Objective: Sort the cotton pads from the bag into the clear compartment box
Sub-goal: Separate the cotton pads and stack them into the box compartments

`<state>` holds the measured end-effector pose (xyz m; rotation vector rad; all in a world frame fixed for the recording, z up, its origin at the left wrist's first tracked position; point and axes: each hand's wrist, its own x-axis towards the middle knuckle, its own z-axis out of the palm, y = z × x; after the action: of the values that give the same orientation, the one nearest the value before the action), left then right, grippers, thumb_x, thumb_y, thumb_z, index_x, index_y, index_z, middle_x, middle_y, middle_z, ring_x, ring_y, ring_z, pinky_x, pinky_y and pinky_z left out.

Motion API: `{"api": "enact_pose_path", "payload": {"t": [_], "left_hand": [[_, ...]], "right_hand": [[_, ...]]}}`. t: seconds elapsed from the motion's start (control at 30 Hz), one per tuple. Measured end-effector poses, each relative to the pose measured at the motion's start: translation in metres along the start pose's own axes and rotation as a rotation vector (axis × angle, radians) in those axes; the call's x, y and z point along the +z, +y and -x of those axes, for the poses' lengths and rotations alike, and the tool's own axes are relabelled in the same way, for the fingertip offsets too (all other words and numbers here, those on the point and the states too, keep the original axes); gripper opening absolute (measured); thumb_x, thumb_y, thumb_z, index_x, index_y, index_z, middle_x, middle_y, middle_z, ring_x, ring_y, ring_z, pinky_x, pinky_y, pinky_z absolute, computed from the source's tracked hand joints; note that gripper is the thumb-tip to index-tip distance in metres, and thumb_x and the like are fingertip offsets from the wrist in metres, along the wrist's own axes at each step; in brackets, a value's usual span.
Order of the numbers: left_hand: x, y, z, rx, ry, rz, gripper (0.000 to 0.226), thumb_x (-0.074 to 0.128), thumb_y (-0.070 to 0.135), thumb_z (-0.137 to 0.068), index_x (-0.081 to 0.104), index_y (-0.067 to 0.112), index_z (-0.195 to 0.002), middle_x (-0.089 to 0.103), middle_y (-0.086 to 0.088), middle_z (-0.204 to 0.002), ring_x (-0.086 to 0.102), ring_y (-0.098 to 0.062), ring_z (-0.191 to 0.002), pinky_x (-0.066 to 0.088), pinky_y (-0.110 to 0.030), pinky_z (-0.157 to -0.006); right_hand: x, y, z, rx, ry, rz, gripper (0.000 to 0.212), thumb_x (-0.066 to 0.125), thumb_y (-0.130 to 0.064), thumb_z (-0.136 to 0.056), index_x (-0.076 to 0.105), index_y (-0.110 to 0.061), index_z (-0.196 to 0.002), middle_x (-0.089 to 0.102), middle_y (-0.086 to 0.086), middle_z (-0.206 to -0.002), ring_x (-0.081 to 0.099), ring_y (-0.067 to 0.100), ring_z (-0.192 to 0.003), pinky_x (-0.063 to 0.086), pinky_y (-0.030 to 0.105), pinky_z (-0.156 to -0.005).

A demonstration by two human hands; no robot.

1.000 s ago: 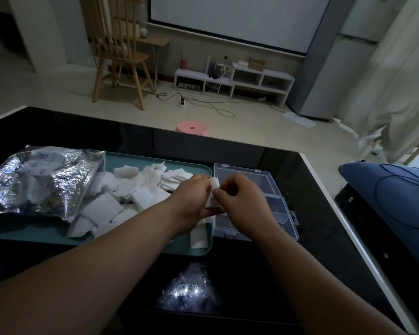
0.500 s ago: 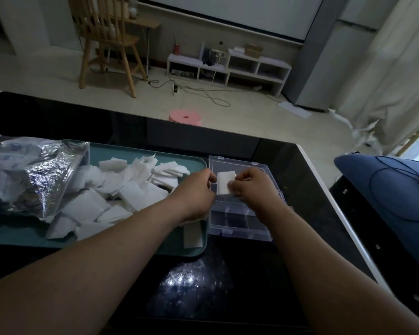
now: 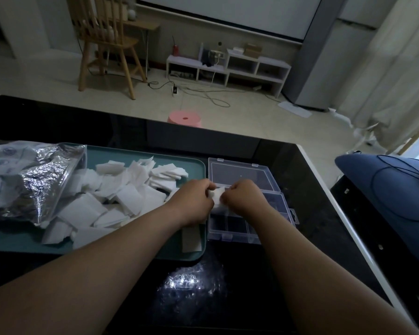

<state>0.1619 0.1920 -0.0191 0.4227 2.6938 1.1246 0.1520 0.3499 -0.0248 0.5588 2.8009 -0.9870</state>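
We are pinching one cotton pad [image 3: 217,195], left hand [image 3: 194,201] and right hand [image 3: 242,198], over the compartment box [image 3: 237,232]; the tray pile [image 3: 121,189] is awaiting sorting.

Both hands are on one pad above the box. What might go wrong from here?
1. The left hand and right hand both pinch one cotton pad, which looks bunched. It may land in the box crumpled or straddle a divider.
2. A loose pad lies at the near right corner of the tray, close by the left wrist. Drawing that arm back might sweep it onto the table.
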Motion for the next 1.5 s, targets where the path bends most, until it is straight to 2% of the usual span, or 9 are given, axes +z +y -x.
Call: {"api": "enact_pose_path", "payload": {"t": [0.1,0.27,0.43,0.57,0.7,0.9,1.1,1.3,1.5], "left_hand": [[0.002,0.0,-0.001,0.013,-0.014,-0.04,0.044,0.05,0.016,-0.102,0.054,0.021,-0.145,0.054,-0.009,-0.139,0.057,-0.023,-0.121,0.042,-0.029,-0.098],[-0.002,0.002,0.002,0.01,0.001,-0.042,0.04,0.047,0.016,-0.101,0.06,0.023,-0.138,0.045,-0.005,-0.134,0.057,-0.022,-0.114,0.043,-0.03,-0.098],[-0.022,0.003,0.009,0.038,0.183,0.043,0.03,0.047,0.011,-0.1,0.067,0.021,-0.121,0.05,-0.001,-0.126,0.057,-0.016,-0.101,0.041,-0.025,-0.084],[-0.058,-0.002,0.018,0.081,0.333,0.097,0.026,0.048,0.008,-0.101,0.067,0.021,-0.113,0.052,0.001,-0.115,0.055,-0.005,-0.086,0.039,-0.017,-0.07],[-0.103,-0.029,0.032,0.025,0.471,0.013,0.016,0.055,0.012,-0.098,0.066,0.022,-0.104,0.053,0.0,-0.109,0.057,-0.013,-0.089,0.043,-0.027,-0.083],[-0.115,-0.068,0.061,0.025,0.098,-0.3,0.009,0.064,0.023,-0.092,0.061,0.03,-0.097,0.057,0.007,-0.103,0.057,-0.013,-0.093,0.043,-0.031,-0.077],[-0.095,-0.064,0.066,-0.011,-0.092,-0.486,0.036,0.068,0.05,-0.087,0.053,0.031,-0.113,0.048,0.007,-0.108,0.055,-0.016,-0.09,0.047,-0.035,-0.076],[-0.065,-0.062,0.067,-0.069,-0.008,-0.62,0.082,0.066,0.074,-0.076,0.041,0.023,-0.135,0.048,-0.003,-0.13,0.058,-0.027,-0.11,0.039,-0.038,-0.072],[-0.07,-0.054,0.069,-0.047,-0.006,-0.61,0.034,0.047,0.063,-0.096,0.045,0.033,-0.113,0.05,-0.005,-0.122,0.053,-0.027,-0.093,0.036,-0.038,-0.071]], "right_hand": [[0.006,0.0,0.002,-0.018,0.06,0.122,0.007,0.066,-0.019,-0.084,0.066,-0.013,-0.087,0.069,0.005,-0.078,0.067,0.022,-0.072,0.05,0.031,-0.061],[0.006,-0.001,0.006,-0.062,0.069,0.184,0.004,0.067,-0.02,-0.086,0.069,-0.017,-0.084,0.071,0.004,-0.079,0.069,0.022,-0.075,0.062,0.04,-0.073],[-0.002,-0.004,0.014,-0.133,0.129,0.129,0.012,0.062,-0.02,-0.092,0.069,-0.019,-0.083,0.07,0.001,-0.079,0.069,0.022,-0.076,0.063,0.045,-0.075],[-0.001,-0.029,0.03,-0.329,0.197,0.005,0.016,0.062,-0.027,-0.1,0.065,-0.022,-0.085,0.067,-0.004,-0.079,0.065,0.014,-0.075,0.056,0.033,-0.069],[0.004,-0.06,0.044,-0.515,0.146,0.082,0.01,0.058,-0.027,-0.102,0.068,-0.026,-0.101,0.068,-0.011,-0.092,0.063,0.009,-0.082,0.055,0.031,-0.073],[0.01,-0.064,0.052,-0.597,-0.174,0.473,0.025,0.066,-0.02,-0.093,0.069,-0.035,-0.112,0.07,-0.014,-0.108,0.065,0.011,-0.101,0.057,0.041,-0.096],[0.017,-0.064,0.066,-0.669,-0.3,0.794,0.068,0.081,-0.054,-0.079,0.047,-0.045,-0.138,0.054,-0.007,-0.138,0.051,0.019,-0.127,0.036,0.051,-0.114],[0.022,-0.063,0.069,-0.704,-0.223,0.782,0.035,0.064,-0.036,-0.097,0.06,-0.036,-0.132,0.059,-0.004,-0.129,0.061,0.022,-0.116,0.046,0.041,-0.103],[0.017,-0.058,0.068,-0.674,-0.212,0.655,0.03,0.051,-0.026,-0.105,0.073,-0.027,-0.125,0.072,0.001,-0.122,0.064,0.024,-0.111,0.053,0.041,-0.095]]}}
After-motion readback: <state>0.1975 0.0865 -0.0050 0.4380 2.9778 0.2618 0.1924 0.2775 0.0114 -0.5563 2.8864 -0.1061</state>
